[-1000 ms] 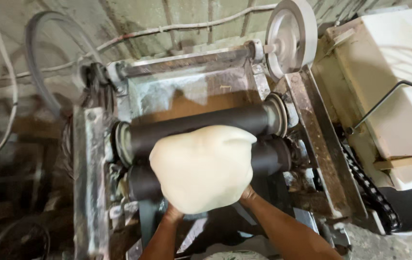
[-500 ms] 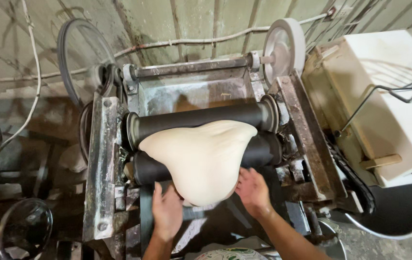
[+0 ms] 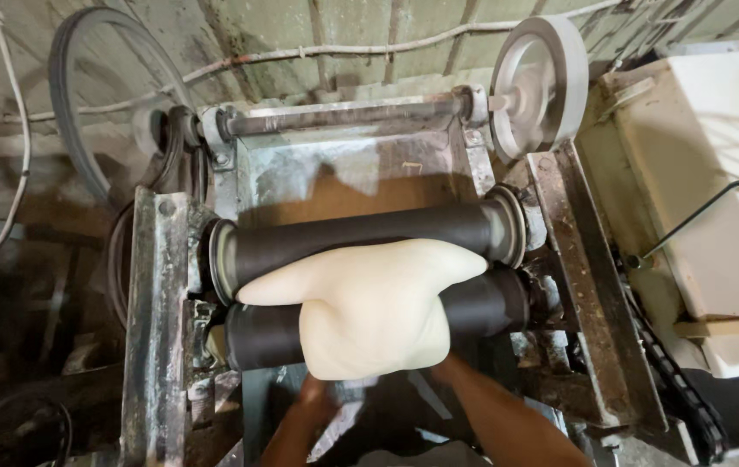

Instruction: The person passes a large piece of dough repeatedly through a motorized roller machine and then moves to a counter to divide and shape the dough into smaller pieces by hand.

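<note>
No packages, labels, signs or screens show anywhere in the frame.

Both forearms are bare, with no sleeve, glove, watch or ring in sight. The left hand [image 3: 316, 393] is blurred; only the wrist of the right hand [image 3: 445, 370] shows, its fingers hidden.
</note>
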